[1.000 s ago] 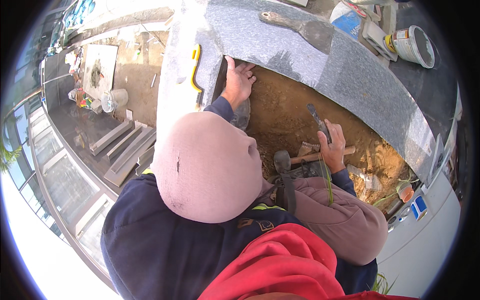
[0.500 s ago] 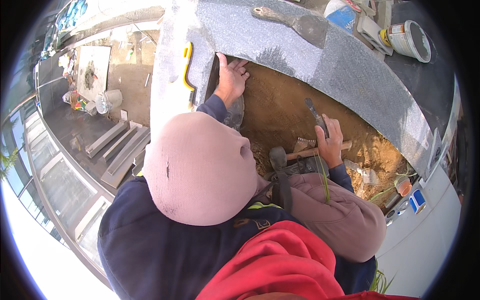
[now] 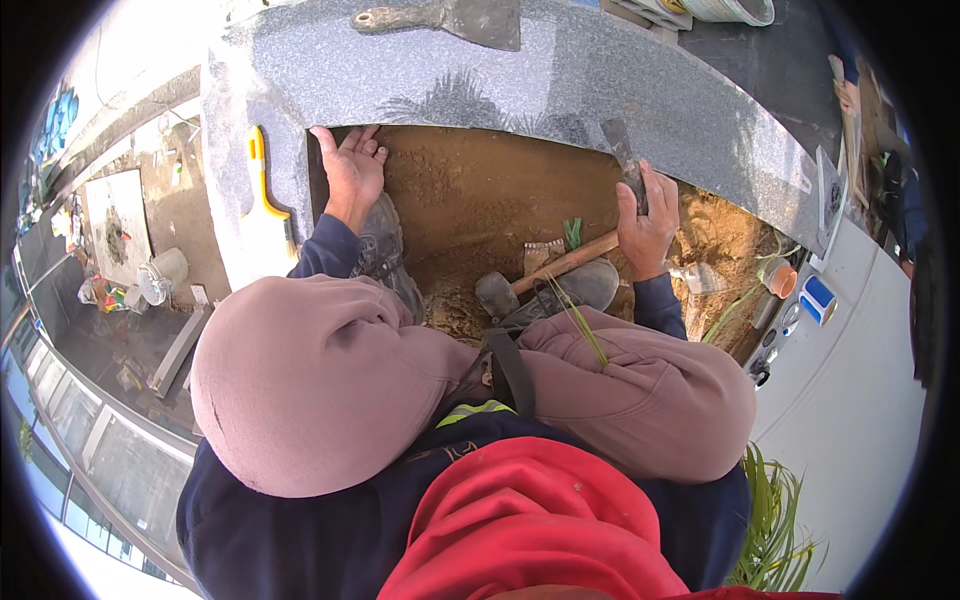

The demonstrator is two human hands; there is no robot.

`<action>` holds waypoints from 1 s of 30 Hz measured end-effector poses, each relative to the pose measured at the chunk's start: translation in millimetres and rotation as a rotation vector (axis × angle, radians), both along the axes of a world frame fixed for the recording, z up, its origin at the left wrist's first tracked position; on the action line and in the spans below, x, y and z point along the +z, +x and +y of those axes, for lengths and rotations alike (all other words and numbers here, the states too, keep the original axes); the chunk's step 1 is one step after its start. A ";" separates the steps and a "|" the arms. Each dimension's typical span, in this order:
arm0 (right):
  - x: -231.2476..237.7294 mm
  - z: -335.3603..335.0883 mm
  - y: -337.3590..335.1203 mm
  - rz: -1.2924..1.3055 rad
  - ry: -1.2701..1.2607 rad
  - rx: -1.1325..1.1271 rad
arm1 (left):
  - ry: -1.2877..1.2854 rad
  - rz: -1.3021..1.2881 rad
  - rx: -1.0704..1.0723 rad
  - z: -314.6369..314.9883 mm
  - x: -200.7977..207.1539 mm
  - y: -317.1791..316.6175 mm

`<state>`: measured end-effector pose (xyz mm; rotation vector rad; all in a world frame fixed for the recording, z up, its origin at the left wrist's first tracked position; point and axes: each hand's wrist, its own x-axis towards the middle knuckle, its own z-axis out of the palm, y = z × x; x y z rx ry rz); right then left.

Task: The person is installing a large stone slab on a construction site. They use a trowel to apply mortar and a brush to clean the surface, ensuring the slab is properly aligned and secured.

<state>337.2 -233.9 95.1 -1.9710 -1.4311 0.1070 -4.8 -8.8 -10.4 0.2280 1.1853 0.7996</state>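
My left hand (image 3: 350,178) is at the inner corner of the speckled grey stone slab (image 3: 590,75), fingers spread apart at the edge and holding nothing. In my right hand (image 3: 650,222) is a narrow putty knife (image 3: 622,150), its blade pointing away from me and overlapping the slab's near edge; whether it touches the stone I cannot tell. Below that hand, a mallet with a wooden handle (image 3: 570,264) and dark head (image 3: 495,293) lies by my shoe (image 3: 592,285). Brown sandy soil (image 3: 480,190) fills the opening between my hands.
A wide scraper (image 3: 482,20) lies on the slab at the far side. On its left arm rests a yellow-handled brush (image 3: 262,195). An orange pot (image 3: 779,277) and a blue-and-white box (image 3: 818,299) are at the right. Farther left stands a white bucket (image 3: 163,272).
My right hand has brought the putty knife from over the soil up to the slab's edge. My left hand stays at the corner. The whole view has shifted.
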 end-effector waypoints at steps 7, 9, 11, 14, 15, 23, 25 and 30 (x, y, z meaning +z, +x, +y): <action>9.3 34.2 75.7 -0.334 -0.219 0.072 | 0.015 -0.039 -0.012 1.9 -1.8 -2.1; -2.3 39.4 90.9 -0.345 -0.245 0.109 | -0.018 -0.017 0.009 3.4 3.4 5.3; -10.6 42.3 95.5 -0.370 -0.222 0.124 | -0.009 -0.041 -0.003 6.1 -0.8 1.7; -19.5 44.4 101.0 -0.389 -0.193 0.147 | -0.019 -0.014 0.015 5.7 5.4 5.0; -22.8 43.8 102.4 -0.385 -0.188 0.151 | -0.015 -0.011 -0.018 7.0 4.1 4.8; -35.2 26.6 89.5 -0.264 -0.040 -0.028 | -0.001 -0.003 -0.013 10.2 -7.7 -2.4; -26.8 16.7 83.5 -0.228 0.018 -0.148 | 0.008 0.003 -0.001 7.9 0.0 2.0; -22.6 -26.1 70.8 -0.076 0.094 -0.489 | -0.010 -0.036 -0.004 11.2 -5.3 -2.3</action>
